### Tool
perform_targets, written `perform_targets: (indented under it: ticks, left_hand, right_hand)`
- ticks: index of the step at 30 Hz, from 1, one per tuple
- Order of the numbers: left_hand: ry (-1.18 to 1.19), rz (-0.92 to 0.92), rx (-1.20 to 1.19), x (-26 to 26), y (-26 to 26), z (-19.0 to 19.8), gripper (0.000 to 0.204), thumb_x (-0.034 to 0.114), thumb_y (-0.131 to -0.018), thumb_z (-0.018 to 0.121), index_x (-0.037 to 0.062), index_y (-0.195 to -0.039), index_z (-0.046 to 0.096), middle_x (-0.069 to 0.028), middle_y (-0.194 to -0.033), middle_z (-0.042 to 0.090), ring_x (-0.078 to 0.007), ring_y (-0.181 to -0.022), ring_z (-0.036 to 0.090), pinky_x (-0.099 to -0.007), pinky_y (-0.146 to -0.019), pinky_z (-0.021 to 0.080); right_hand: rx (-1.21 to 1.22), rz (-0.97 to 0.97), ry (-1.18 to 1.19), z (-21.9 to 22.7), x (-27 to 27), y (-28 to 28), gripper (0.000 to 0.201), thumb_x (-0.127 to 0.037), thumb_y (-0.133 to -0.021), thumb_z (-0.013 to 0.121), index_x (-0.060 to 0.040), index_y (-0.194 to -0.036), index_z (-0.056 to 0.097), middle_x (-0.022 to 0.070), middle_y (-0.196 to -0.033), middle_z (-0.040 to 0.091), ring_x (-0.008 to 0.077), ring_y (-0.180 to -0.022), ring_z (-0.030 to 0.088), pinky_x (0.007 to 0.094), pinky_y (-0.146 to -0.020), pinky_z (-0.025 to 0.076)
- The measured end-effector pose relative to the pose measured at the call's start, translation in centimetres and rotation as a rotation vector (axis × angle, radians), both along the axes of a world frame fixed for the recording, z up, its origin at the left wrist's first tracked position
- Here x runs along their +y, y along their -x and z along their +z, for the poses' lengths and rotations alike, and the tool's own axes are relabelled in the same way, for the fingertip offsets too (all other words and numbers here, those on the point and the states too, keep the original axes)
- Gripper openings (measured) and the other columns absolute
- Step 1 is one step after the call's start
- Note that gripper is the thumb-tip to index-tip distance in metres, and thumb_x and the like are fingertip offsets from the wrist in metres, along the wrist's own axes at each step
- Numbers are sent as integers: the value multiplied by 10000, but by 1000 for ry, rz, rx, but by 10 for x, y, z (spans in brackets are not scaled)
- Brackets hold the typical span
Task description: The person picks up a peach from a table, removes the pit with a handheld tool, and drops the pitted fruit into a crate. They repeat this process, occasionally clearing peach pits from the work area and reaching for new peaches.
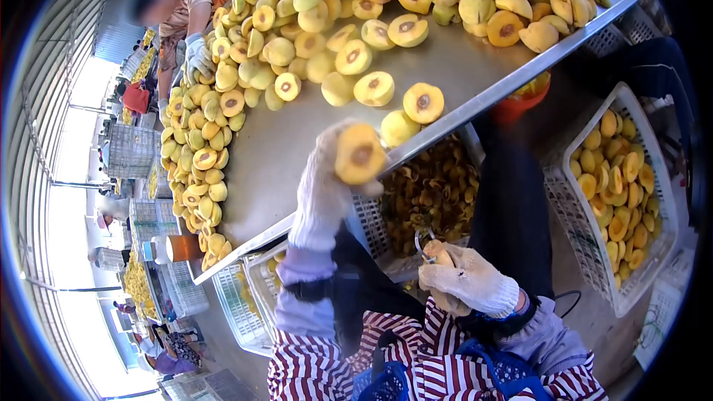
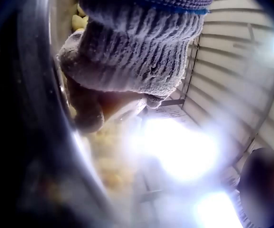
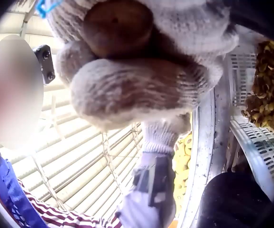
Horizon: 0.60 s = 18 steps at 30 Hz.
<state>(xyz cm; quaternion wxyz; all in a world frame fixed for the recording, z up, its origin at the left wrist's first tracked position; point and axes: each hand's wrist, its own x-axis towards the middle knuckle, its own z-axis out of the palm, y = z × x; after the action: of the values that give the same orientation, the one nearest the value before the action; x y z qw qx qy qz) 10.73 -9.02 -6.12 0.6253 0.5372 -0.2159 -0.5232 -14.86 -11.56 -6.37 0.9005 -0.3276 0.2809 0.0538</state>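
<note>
As the head view shows, a left hand (image 1: 324, 156) in a white knitted glove, slightly blurred, grips one yellow peach half (image 1: 360, 153), cut face and brown centre showing, above the near edge of a metal table (image 1: 260, 152). Right hand (image 1: 475, 280), likewise gloved, nearer and to the right: fingers curled round a loop-ended hand tool (image 1: 440, 254), brown handle, metal loop projecting. Two loose peach halves (image 1: 423, 102) close together on the table, by its near edge; one cut face up, one skin up. Large heap of peach halves (image 1: 297, 48) along the table's far and left parts. Below the near edge: white plastic crate (image 1: 368, 226) containing brownish-yellow pieces (image 1: 416, 189). Right: second plastic crate (image 1: 568, 215), pale, tilted in view, filled with yellow peach halves. Orange-red bucket (image 1: 520, 108), partly hidden, beside the table edge. Far left: another worker (image 1: 178, 15), gloved hand at the heap.

Left wrist view: gloved left hand, cuff foremost, fingers about the peach half, which is shadowed and only partly visible; blurred metal table rim to the left; ribbed roof (image 2: 232, 90) to the right; strong glare.

Right wrist view: gloved right hand, fingers folded tightly round the tool's rounded brown handle end; loop hidden. Right: table edge, then the perforated crate with its brownish-yellow pieces.
</note>
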Motion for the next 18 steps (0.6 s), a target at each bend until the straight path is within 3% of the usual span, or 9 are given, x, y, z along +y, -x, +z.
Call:
perform_targets:
  ticks: [3, 5, 6, 9, 10, 14, 18]
  left_hand:
    - [71, -132, 239, 22, 44, 10, 658, 590, -917, 571, 66, -1309, 496, -148, -1194, 610, -286, -1016, 659, -374, -734, 595]
    - [11, -6, 169, 31, 69, 5, 655, 613, -935, 517, 58, -1281, 542, -217, -1183, 630, -355, -971, 676, -406, -642, 580]
    - [16, 7, 148, 34, 79, 7, 692, 629, -929, 511, 27, -1268, 546, -226, -1185, 627, -358, -984, 672, -451, -754, 595]
    - [42, 76, 155, 38, 96, 2, 709, 638, -922, 514, 15, -1258, 552, -231, -1191, 625, -363, -1006, 666, -468, -860, 574]
    - [48, 18, 195, 41, 98, 5, 717, 615, -933, 524, 17, -1325, 475, -195, -1246, 587, -297, -1062, 626, -415, -916, 530]
    - [8, 140, 40, 44, 123, 17, 734, 627, -943, 491, 16, -1349, 458, -192, -1263, 580, -292, -1067, 627, -420, -949, 519]
    - [34, 180, -60, 41, 132, 20, 711, 601, -960, 484, 12, -1355, 453, -184, -1269, 579, -284, -1065, 634, -402, -950, 519]
  right_hand:
    - [21, -54, 76, 6, 0, -4, 327, -312, -942, 645, -35, -1107, 589, -6, -593, 554, 48, -444, 486, 201, -399, 349]
    - [23, -75, 145, 8, 2, -5, 348, -312, -941, 655, -27, -1131, 597, -3, -609, 571, 40, -465, 510, 201, -425, 377]
    - [38, -77, 205, 7, 4, -4, 356, -324, -935, 660, -28, -1125, 601, 17, -635, 594, 71, -492, 545, 219, -454, 406]
    - [79, -85, 420, -2, 10, -5, 379, -355, -921, 671, -33, -1111, 612, 82, -730, 656, 184, -592, 639, 287, -546, 486]
    - [89, -87, 517, -7, 13, -5, 385, -362, -916, 673, -35, -1110, 614, 106, -771, 672, 236, -640, 664, 319, -580, 506]
    - [103, -102, 685, -5, 15, -4, 406, -389, -901, 673, -47, -1111, 612, 189, -903, 686, 398, -809, 674, 417, -677, 537]
    - [71, -101, 752, -4, 16, -1, 401, -392, -909, 660, -44, -1103, 607, 204, -868, 683, 404, -798, 673, 429, -670, 538]
